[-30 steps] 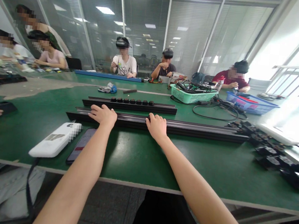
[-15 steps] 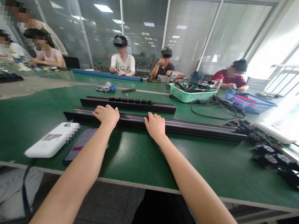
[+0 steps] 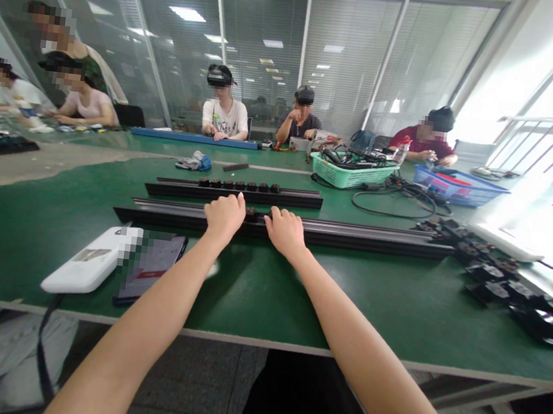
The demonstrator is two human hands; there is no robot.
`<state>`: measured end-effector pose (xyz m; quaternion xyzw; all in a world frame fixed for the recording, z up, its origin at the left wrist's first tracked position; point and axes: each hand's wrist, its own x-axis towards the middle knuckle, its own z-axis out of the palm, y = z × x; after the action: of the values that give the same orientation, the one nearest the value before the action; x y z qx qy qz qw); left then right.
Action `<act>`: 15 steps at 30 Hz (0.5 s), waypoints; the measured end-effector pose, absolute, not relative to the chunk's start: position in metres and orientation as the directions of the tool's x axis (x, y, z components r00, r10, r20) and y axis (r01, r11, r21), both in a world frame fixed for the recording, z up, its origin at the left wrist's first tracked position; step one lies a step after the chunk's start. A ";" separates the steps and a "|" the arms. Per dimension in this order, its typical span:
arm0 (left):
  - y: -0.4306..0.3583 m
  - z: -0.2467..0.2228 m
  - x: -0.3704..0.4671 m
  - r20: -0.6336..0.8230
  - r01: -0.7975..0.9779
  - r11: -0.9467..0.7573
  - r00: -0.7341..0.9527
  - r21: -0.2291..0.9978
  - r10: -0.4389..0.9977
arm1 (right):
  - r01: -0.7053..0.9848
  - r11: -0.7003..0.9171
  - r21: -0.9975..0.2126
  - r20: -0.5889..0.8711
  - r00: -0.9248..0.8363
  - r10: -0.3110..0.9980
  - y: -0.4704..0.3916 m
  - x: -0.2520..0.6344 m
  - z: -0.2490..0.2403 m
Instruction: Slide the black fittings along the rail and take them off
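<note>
A long black rail (image 3: 368,240) with a grooved channel lies crosswise on the table before me. My left hand (image 3: 224,219) is closed over its left-middle part, fingers curled and thumb pointing up. To the right, my right hand (image 3: 285,230) grips the same rail with bent fingers over its top. A small black part (image 3: 251,215) sits in the channel between my hands, close to both; whether either thumb touches it I cannot tell. Behind lies a shorter black rail (image 3: 182,191) with several black knob-like parts (image 3: 241,186) in a row along it.
A white device (image 3: 85,264) and a phone (image 3: 155,269) lie near the front left. Black parts (image 3: 504,282) are piled at right. Further back stand a green basket (image 3: 355,175) of cables and a blue basket (image 3: 460,189). Several people sit across the table.
My left hand has moved right along the rail, closer to my right hand, its fingers now more curled. The small black part now shows between them. My right hand stays nearly in place.
</note>
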<state>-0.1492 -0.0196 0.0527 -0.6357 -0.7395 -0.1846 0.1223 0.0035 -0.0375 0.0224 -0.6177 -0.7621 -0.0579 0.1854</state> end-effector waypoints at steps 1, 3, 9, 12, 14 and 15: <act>-0.018 0.051 -0.149 0.430 0.991 0.088 -0.122 0.097 0.895 | 0.956 0.249 -0.152 0.342 -0.186 0.921 -0.036 0.006 0.023; -0.016 0.047 -0.149 0.462 0.999 0.019 -0.039 0.047 0.886 | 0.941 0.283 -0.187 0.319 -0.214 0.923 -0.033 0.012 0.025; -0.012 0.041 -0.153 0.488 0.998 -0.061 0.069 -0.032 0.870 | 0.898 0.302 -0.320 0.318 -0.198 0.927 -0.027 0.027 0.029; -0.013 0.040 -0.151 0.470 0.994 -0.105 0.111 -0.038 0.876 | 0.903 0.292 -0.314 0.334 -0.183 0.925 -0.027 0.030 0.029; -0.013 0.038 -0.150 0.467 0.992 -0.125 0.126 -0.033 0.875 | 0.908 0.287 -0.305 0.336 -0.179 0.925 -0.027 0.032 0.028; -0.013 0.037 -0.150 0.466 0.990 -0.137 0.136 -0.032 0.874 | 0.909 0.285 -0.303 0.336 -0.178 0.925 -0.026 0.033 0.028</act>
<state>-0.1498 -0.0130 0.0374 -0.7343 -0.6347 -0.1709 0.1696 0.0329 -0.0264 0.0278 -0.5975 -0.7674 0.0171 0.2320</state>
